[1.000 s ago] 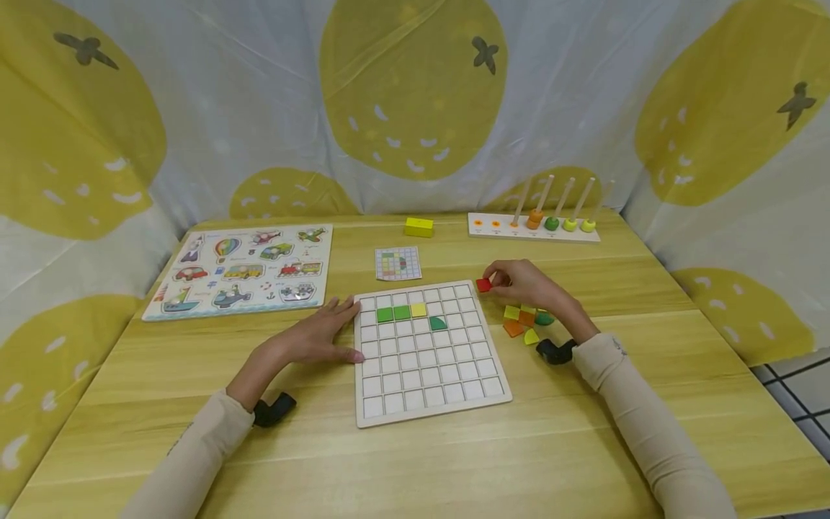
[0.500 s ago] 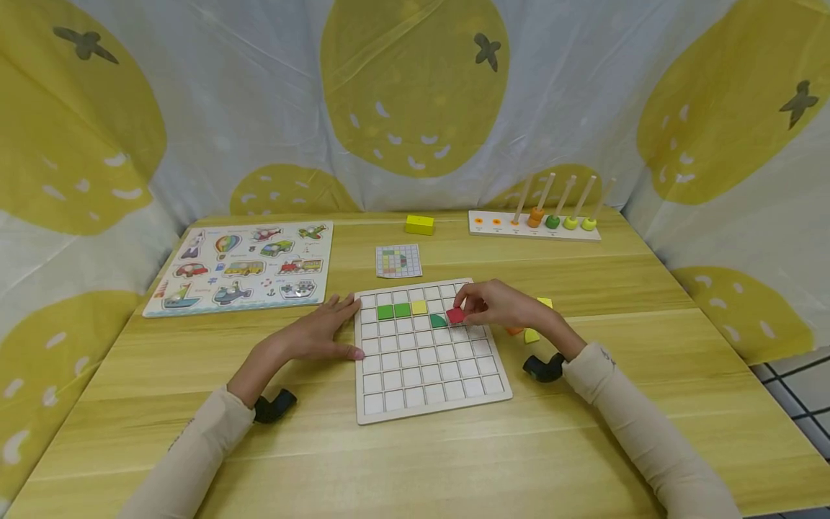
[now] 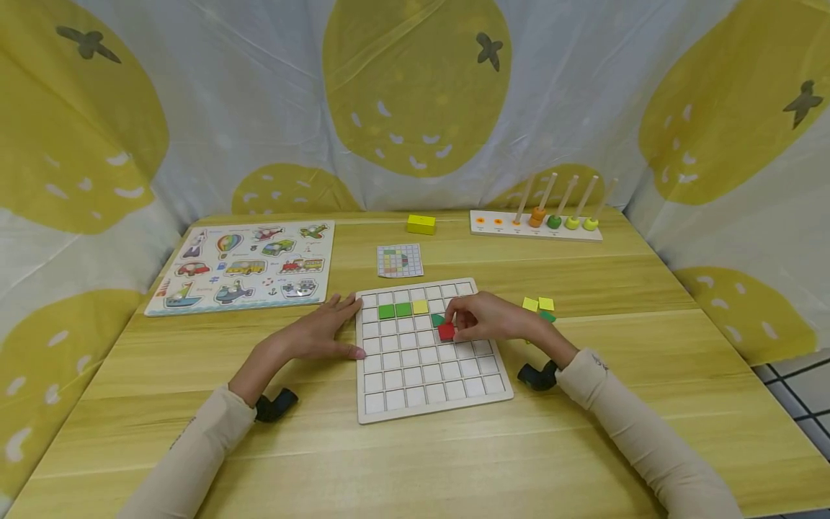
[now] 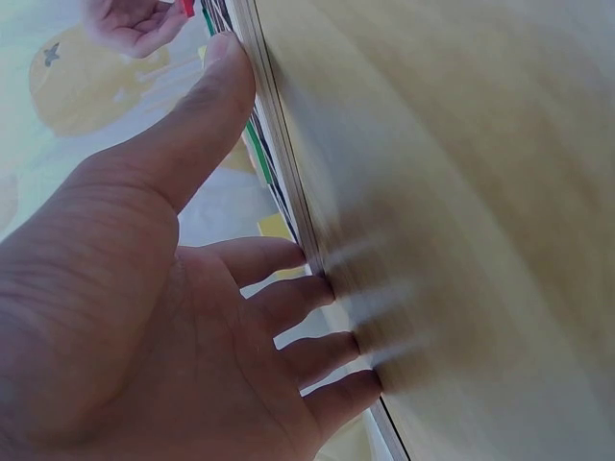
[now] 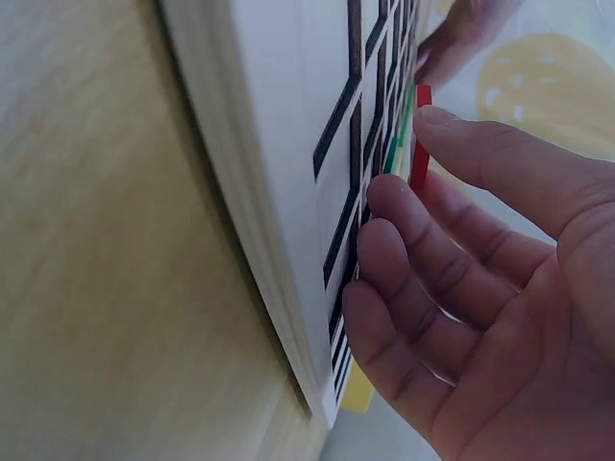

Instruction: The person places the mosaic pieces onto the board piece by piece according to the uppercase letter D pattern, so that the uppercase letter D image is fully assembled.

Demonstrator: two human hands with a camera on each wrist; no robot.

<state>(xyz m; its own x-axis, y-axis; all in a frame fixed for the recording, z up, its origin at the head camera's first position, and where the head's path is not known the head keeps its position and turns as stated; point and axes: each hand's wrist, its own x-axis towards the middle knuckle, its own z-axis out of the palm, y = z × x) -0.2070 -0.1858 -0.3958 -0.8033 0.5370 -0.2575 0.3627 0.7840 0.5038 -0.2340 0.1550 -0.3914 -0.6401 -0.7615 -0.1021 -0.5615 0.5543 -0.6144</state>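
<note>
Red square tile [image 3: 446, 331] pinched over the white grid board [image 3: 424, 376] by the right hand [image 3: 489, 317]
The thumb and index finger grip the tile by its side, probably so that its underside stays free to meet a cell; it is just beside the dark green tile [image 3: 437, 319], though whether it touches the board I cannot tell; the left hand [image 3: 327, 333] lies with fingers spread, holding nothing, at the board's left edge, seemingly to keep it from sliding on the bench [image 3: 272, 468]; two green square tiles [image 3: 395, 310] and a yellow square tile [image 3: 420, 307] sit in one row; the patterned card [image 3: 400, 261] lies behind the board, likely for easy viewing, and loose tiles [image 3: 546, 304] rest to the right, within the right hand's reach
</note>
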